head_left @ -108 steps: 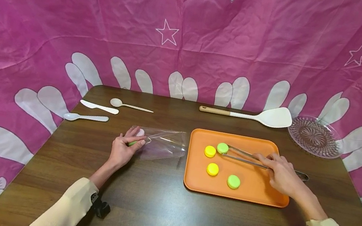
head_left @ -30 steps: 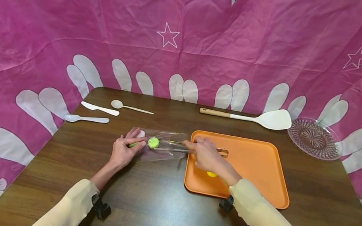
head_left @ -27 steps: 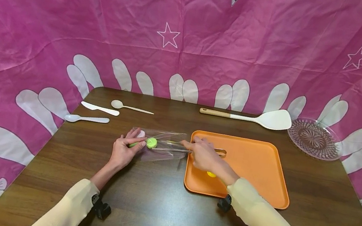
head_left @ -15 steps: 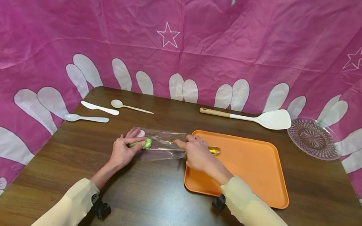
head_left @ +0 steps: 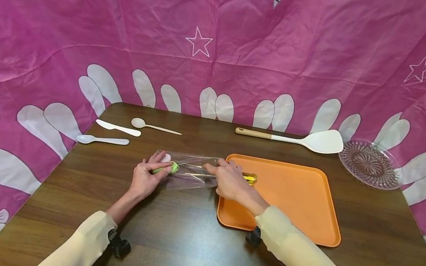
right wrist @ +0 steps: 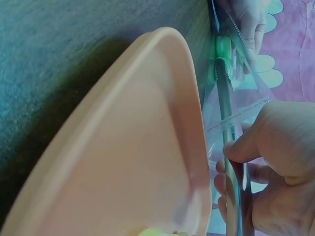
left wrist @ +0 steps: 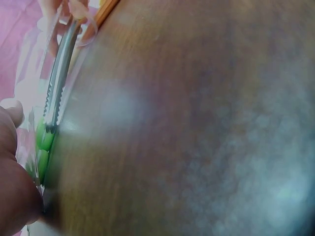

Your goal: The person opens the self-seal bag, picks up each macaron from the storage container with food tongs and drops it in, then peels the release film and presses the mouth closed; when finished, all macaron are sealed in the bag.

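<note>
My left hand (head_left: 149, 171) pinches the left end of a clear plastic bag (head_left: 191, 184) that lies on the table. A green macaron (head_left: 174, 167) sits inside it by the left fingertips, against another green one (left wrist: 42, 164) seen in the left wrist view. A pale round piece (head_left: 166, 158) shows just beyond the left fingers. My right hand (head_left: 232, 181) grips metal tongs (right wrist: 225, 98), whose serrated tips reach into the bag and touch the nearer green macaron. The right hand is at the bag's mouth, over the tray's left edge.
An orange tray (head_left: 298, 205) lies at right, with yellow macaron (head_left: 251, 179) partly hidden behind the tongs. At back are a white spatula (head_left: 323, 141) and a clear patterned plate (head_left: 370, 164). Two spoons (head_left: 138, 123) and a white knife (head_left: 118, 128) lie at left.
My right hand has moved left from the tray with the tongs, bringing a green macaron into the bag and up to the left fingers. The left hand has stayed in place.
</note>
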Tool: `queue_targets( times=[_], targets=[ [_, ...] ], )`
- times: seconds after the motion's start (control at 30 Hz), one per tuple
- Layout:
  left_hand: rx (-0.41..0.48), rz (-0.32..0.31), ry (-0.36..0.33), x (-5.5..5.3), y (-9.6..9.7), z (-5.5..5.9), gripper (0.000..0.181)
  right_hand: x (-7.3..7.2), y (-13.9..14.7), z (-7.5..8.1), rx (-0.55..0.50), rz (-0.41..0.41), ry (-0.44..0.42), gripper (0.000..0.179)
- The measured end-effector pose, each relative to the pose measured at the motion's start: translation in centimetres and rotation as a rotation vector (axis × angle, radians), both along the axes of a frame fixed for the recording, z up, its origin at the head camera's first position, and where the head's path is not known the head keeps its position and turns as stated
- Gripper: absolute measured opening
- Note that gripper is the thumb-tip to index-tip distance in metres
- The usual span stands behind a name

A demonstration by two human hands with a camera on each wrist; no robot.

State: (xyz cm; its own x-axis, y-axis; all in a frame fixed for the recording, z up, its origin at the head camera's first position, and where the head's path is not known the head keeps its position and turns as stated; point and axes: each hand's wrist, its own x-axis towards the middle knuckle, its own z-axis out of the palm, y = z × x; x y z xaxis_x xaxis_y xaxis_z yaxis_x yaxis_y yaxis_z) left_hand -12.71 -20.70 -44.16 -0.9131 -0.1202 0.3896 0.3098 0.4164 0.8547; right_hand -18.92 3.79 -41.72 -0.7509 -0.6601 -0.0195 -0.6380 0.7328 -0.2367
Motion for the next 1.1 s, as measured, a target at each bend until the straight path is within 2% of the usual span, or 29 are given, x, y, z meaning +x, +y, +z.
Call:
queue_targets(
  times=[0.6, 0.97, 1.1],
  targets=[
    [0.005, 0.003, 0.020, 0.0, 0.1, -0.1, 0.013, 0.0, 0.6, 0.4, 0.012, -0.010, -0.026, 0.072],
    [0.007, 0.007, 0.007, -0.1, 0.0, 0.0, 0.013, 0.9, 3.4, 1.1, -0.032, -0.013, 0.037, 0.063],
    [0.000, 0.009, 0.014, 0.0, 0.1, 0.1, 0.013, 1.2, 4.4, 1.2, -0.045, -0.022, 0.019, 0.065]
  ],
)
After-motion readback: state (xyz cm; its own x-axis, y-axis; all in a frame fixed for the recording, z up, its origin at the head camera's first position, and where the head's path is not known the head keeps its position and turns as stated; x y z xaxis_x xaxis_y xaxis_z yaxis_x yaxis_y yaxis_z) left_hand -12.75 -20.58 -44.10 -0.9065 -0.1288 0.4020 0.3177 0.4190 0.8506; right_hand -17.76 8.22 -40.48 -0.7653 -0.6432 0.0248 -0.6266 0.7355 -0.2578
